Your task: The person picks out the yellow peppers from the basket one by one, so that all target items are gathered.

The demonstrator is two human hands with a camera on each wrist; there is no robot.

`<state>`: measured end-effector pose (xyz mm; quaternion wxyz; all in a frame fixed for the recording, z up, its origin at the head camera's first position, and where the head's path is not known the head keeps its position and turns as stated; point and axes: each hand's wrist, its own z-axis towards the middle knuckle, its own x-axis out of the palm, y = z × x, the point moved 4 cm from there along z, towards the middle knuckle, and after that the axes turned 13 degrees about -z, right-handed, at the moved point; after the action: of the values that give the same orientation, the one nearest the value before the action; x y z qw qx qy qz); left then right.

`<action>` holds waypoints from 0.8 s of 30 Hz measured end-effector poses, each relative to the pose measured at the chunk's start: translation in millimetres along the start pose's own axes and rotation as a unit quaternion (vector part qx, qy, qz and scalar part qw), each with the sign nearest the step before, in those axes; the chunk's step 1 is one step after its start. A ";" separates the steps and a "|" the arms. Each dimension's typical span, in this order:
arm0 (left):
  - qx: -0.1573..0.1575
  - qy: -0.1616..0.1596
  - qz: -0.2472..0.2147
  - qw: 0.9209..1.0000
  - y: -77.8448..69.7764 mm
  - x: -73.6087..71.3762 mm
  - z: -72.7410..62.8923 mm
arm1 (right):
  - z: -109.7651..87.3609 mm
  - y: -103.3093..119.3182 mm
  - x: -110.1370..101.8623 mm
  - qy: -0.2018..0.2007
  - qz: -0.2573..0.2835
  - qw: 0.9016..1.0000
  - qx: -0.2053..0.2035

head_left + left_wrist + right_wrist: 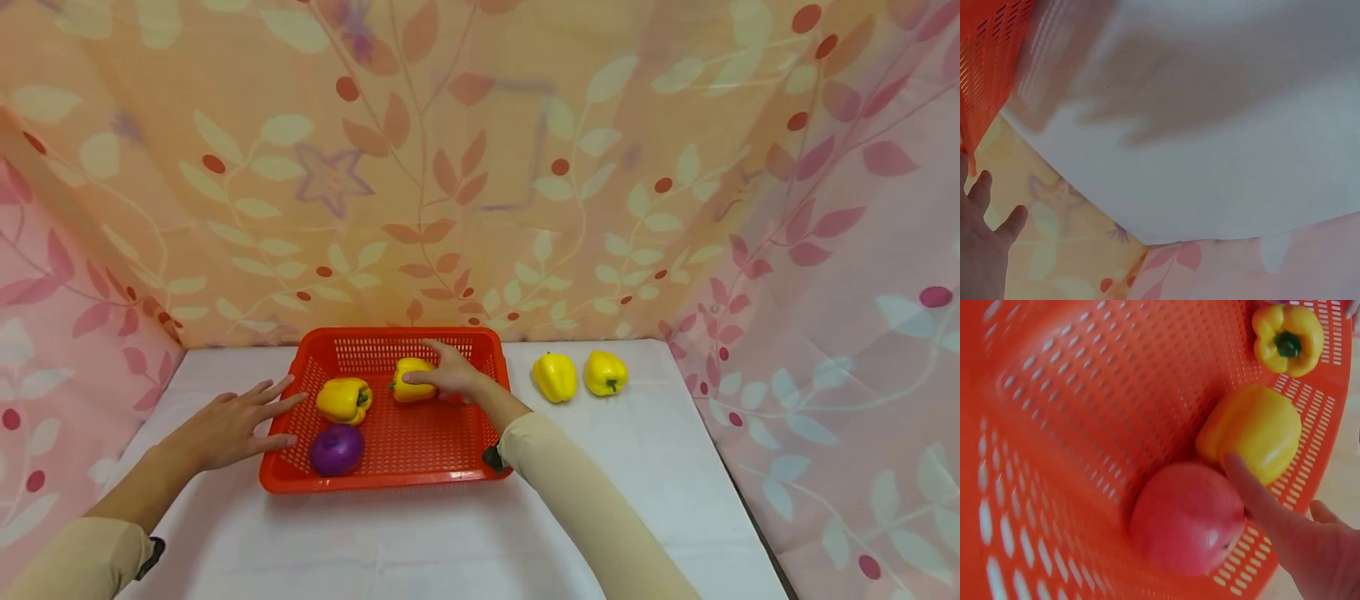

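A red plastic basket holds a yellow bell pepper and a purple onion on its left side. Further right inside it lies another yellow bell pepper. My right hand reaches over that pepper with thumb and fingers spread; the thumb tip overlaps it. Beside this pepper, the right wrist view shows a round pinkish-red fruit, mostly hidden under the hand in the head view. My left hand has its fingers spread at the basket's left rim, and whether they touch is unclear.
Two more yellow bell peppers, a left one and a right one, rest on the white tabletop right of the basket. Flowered cloth walls enclose the table at the back and both sides.
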<state>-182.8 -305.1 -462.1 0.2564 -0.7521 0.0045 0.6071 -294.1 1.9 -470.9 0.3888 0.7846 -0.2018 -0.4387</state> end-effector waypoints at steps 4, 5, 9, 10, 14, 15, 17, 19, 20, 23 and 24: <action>-0.001 -0.002 -0.005 1.000 -0.1 -1.4 0.8 | 3.7 1.6 7.5 -0.008 0.004 1.000 0.014; -0.002 -0.001 -0.006 1.000 0.0 -1.5 0.7 | 4.7 1.9 9.4 -0.009 0.003 1.000 0.017; -0.004 -0.002 -0.009 1.000 1.1 -1.2 0.0 | 9.6 2.7 15.4 -0.017 -0.001 1.000 0.023; -0.004 -0.003 -0.010 1.000 1.3 -1.1 0.0 | 10.8 2.5 16.2 -0.022 -0.001 0.999 0.024; -0.005 -0.002 -0.013 1.000 1.1 -0.5 0.0 | 15.1 0.9 19.3 -0.040 0.013 0.999 0.034; -0.004 -0.001 -0.013 1.000 1.1 -0.4 0.1 | 15.8 0.7 19.9 -0.043 0.015 0.998 0.035; -0.007 0.000 -0.014 1.000 1.0 -0.5 0.1 | 17.2 0.5 21.1 -0.046 0.018 0.998 0.038; -0.009 0.001 -0.017 1.000 1.1 -0.7 0.0 | 18.0 0.8 21.6 -0.046 0.014 0.998 0.042; -0.010 0.001 -0.018 1.000 1.3 -0.7 -0.1 | 18.9 0.7 22.0 -0.044 0.011 0.998 0.043; -0.012 0.003 -0.019 1.000 1.7 -0.8 -0.1 | 22.1 -0.8 23.5 -0.032 -0.008 0.998 0.045; -0.012 0.003 -0.020 1.000 1.7 -0.8 -0.1 | 23.2 -1.3 24.1 -0.026 -0.015 0.999 0.045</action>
<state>-183.4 -306.9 -462.1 0.2590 -0.7569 -0.0169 0.5998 -300.8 -23.2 -492.0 0.3412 0.7928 -0.2191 -0.4551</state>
